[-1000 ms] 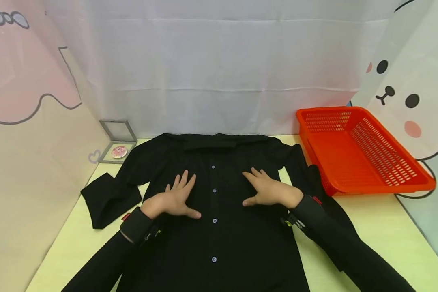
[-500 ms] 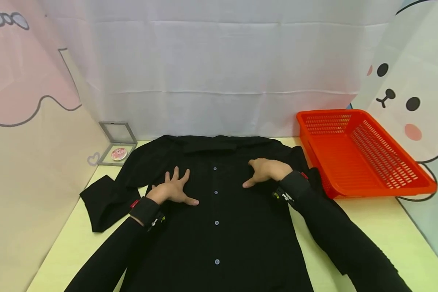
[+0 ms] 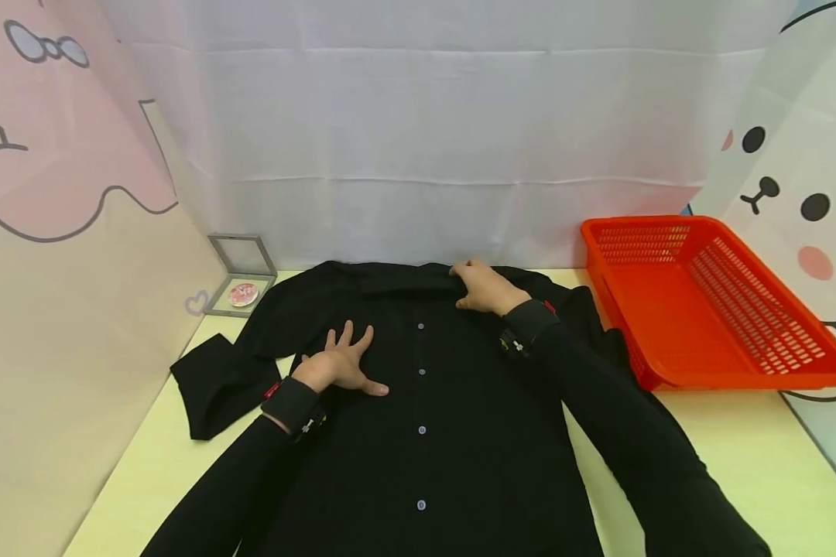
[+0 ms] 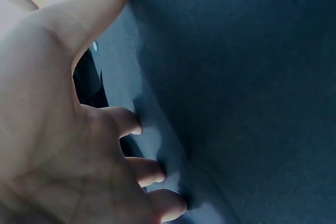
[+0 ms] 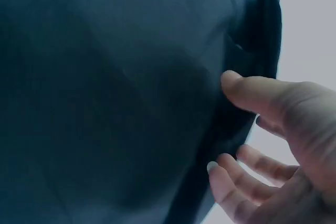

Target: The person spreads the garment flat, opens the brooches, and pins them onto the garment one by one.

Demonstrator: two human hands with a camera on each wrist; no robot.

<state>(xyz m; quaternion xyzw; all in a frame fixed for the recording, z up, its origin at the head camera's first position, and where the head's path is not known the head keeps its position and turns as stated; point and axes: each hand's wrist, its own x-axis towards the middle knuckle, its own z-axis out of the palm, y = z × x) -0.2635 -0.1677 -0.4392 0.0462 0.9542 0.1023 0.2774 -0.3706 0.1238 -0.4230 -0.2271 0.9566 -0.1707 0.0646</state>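
A black button-up shirt (image 3: pixel 418 402) lies front up, its collar (image 3: pixel 407 280) towards the back wall. Fingers spread, my left hand (image 3: pixel 341 365) rests on the chest, left of the buttons; the left wrist view shows its fingertips (image 4: pixel 157 171) against the cloth. My right hand (image 3: pixel 489 288) is at the right end of the collar. In the right wrist view, its thumb touches the dark cloth near the collar, and the loosely bent fingers (image 5: pixel 236 182) stand apart from the thumb. The left sleeve (image 3: pixel 226 387) lies bent outwards on the table.
An orange-red plastic basket (image 3: pixel 704 379) stands at the right, close to the shirt's right sleeve. At the back left, an open grey-framed case (image 3: pixel 230 313) holds a round pink piece (image 3: pixel 243 294). Printed cloth walls (image 3: pixel 390 139) border the pale table (image 3: pixel 738 449) at the back and sides.
My right hand has moved from the chest up and left to the collar. The left hand stays spread on the shirt, having shifted only slightly. The view has swung a little left.
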